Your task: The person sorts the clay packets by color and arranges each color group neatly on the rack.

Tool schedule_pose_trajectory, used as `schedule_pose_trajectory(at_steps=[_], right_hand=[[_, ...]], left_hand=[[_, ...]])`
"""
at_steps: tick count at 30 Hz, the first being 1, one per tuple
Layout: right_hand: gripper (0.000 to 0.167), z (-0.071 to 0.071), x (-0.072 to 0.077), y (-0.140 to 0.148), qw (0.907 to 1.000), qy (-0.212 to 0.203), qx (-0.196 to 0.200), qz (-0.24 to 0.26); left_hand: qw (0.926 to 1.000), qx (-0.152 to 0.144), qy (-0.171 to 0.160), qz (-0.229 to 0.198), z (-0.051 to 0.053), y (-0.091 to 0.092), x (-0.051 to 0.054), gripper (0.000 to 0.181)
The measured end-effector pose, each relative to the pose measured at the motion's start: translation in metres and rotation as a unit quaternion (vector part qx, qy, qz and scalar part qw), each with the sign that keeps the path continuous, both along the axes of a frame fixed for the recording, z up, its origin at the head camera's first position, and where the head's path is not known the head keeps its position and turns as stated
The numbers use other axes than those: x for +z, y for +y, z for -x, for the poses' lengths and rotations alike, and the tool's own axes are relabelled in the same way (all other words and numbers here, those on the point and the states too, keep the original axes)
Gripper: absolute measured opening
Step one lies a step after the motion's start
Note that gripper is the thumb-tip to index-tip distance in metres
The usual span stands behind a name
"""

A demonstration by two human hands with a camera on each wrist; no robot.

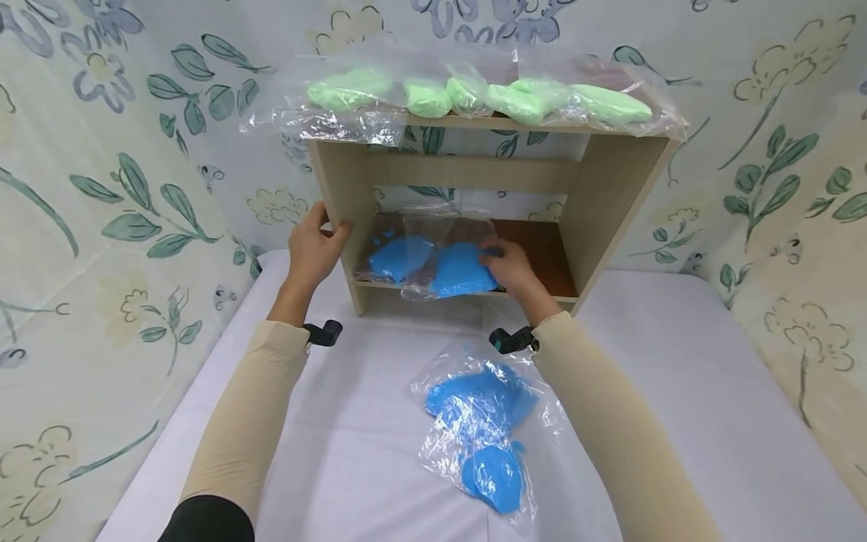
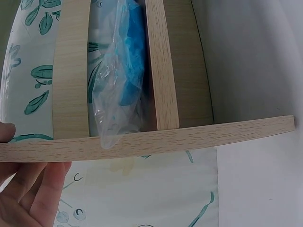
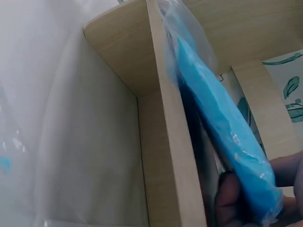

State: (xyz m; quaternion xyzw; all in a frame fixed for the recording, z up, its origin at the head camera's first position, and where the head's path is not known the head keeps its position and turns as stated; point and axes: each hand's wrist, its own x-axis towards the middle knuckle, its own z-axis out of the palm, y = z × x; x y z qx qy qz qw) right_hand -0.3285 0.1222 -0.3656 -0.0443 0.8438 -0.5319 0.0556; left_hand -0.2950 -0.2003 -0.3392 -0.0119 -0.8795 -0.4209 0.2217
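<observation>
My left hand (image 1: 315,247) grips the left side panel (image 2: 189,138) of a small wooden shelf unit, thumb on the inner side and fingers outside. My right hand (image 1: 509,265) pinches the right edge of a clear plastic bag of blue material (image 1: 463,269) at the lower shelf (image 1: 538,237). In the right wrist view this blue bag (image 3: 225,118) is tilted, with the thumb and fingers on either side of its end. Another clear bag of blue material (image 1: 400,258) lies to its left on the same shelf, partly overlapped by it.
Clear bags of light green material (image 1: 609,104) lie in a row along the top board. On the white cloth-covered table (image 1: 379,452), in front of the unit, are more clear bags of blue material (image 1: 484,403). Flower-patterned sheets (image 1: 101,263) hang behind and at both sides.
</observation>
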Motion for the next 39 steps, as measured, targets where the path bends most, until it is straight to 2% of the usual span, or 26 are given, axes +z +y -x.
schedule_pose_trajectory(at_steps=[3, 5, 7, 9, 11, 13, 15, 17, 19, 22, 26, 34, 39], right_hand=[[0.04, 0.0, -0.004, -0.008, 0.9995, 0.007, -0.019, 0.022], [0.041, 0.001, -0.006, -0.014, 0.9994, 0.015, -0.025, 0.018], [0.041, -0.001, -0.007, -0.02, 0.9989, 0.031, -0.032, -0.014], [0.044, -0.003, -0.006, -0.025, 0.9933, 0.062, -0.039, -0.089], [0.048, -0.005, -0.005, -0.029, 0.9781, 0.108, -0.034, -0.175], [0.053, -0.006, -0.005, -0.032, 0.9558, 0.161, -0.008, -0.246], [0.057, -0.007, -0.007, -0.033, 0.9361, 0.2, 0.038, -0.287], [0.059, -0.007, -0.009, -0.032, 0.9211, 0.22, 0.093, -0.307], [0.06, -0.006, -0.013, -0.03, 0.9113, 0.209, 0.135, -0.328], [0.061, -0.006, -0.018, -0.028, 0.904, 0.18, 0.158, -0.354], [0.063, -0.006, -0.02, -0.028, 0.9002, 0.175, 0.151, -0.369], [0.064, -0.001, -0.017, -0.043, 0.8779, 0.161, 0.16, -0.422], [0.066, 0.001, -0.018, -0.061, 0.8743, 0.158, 0.156, -0.432]], left_hand=[[1.0, 0.001, -0.004, -0.005, 0.0, 0.001, 0.0, 0.048], [1.0, 0.003, -0.005, -0.006, 0.0, 0.001, -0.001, 0.048], [1.0, 0.002, -0.006, -0.005, 0.0, 0.001, -0.001, 0.048], [1.0, 0.001, -0.006, -0.003, 0.001, 0.002, -0.001, 0.048], [1.0, 0.001, -0.006, -0.004, 0.001, 0.001, -0.002, 0.048], [1.0, 0.003, -0.006, -0.006, 0.001, 0.001, -0.002, 0.048], [0.9999, 0.006, -0.005, -0.008, 0.001, 0.001, -0.001, 0.048], [0.9999, 0.007, -0.005, -0.009, 0.002, 0.001, -0.002, 0.048], [1.0, 0.004, -0.003, -0.008, 0.002, 0.001, -0.002, 0.049], [1.0, 0.0, 0.0, -0.007, 0.003, 0.002, -0.003, 0.049], [1.0, 0.001, -0.001, -0.006, 0.003, 0.003, -0.004, 0.049], [1.0, 0.0, 0.007, -0.005, 0.004, 0.004, -0.001, 0.049], [0.9999, 0.009, 0.002, -0.007, 0.004, 0.001, -0.003, 0.05]])
